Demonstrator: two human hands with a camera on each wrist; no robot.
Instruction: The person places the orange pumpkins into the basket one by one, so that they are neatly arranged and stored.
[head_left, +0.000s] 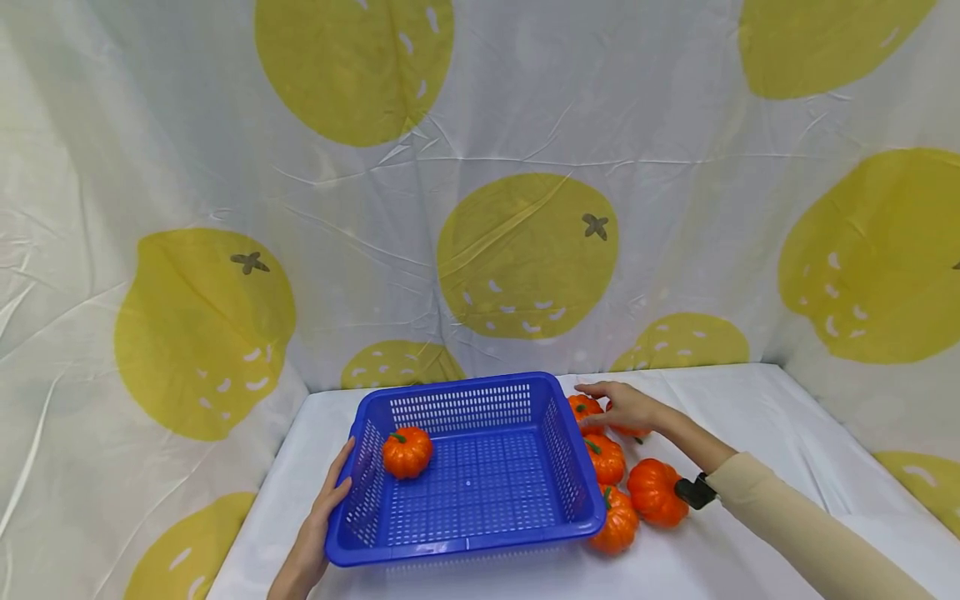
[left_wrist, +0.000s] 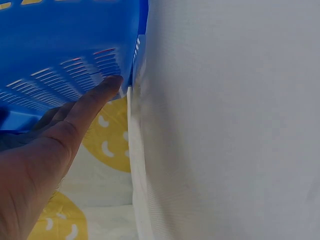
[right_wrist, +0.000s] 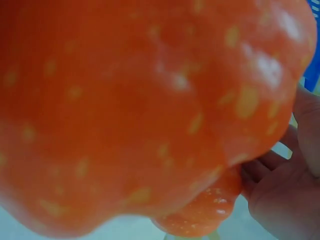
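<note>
A blue plastic basket (head_left: 468, 548) with slotted walls has a small orange pumpkin (head_left: 407, 452) inside, near its left wall. My left hand (head_left: 324, 518) rests against the outside of that wall, fingers extended along it; the left wrist view shows a fingertip (left_wrist: 112, 85) at the slots. Beyond the basket's right wall, my right hand (head_left: 626, 406) reaches over the far pumpkins, its fingers and thumb spread about a pumpkin (head_left: 583, 407) close to the wall. Another far pumpkin (head_left: 632, 432) is partly hidden below this hand. A large pumpkin (right_wrist: 125, 110) fills much of the right wrist view.
Nearer along the basket's right side lie more pumpkins, one at mid-wall (head_left: 606, 460), one at the front corner (head_left: 617, 523) and one below the right wrist (head_left: 657, 492). A lemon-print cloth (head_left: 525, 258) hangs behind the white-covered table (head_left: 750, 417).
</note>
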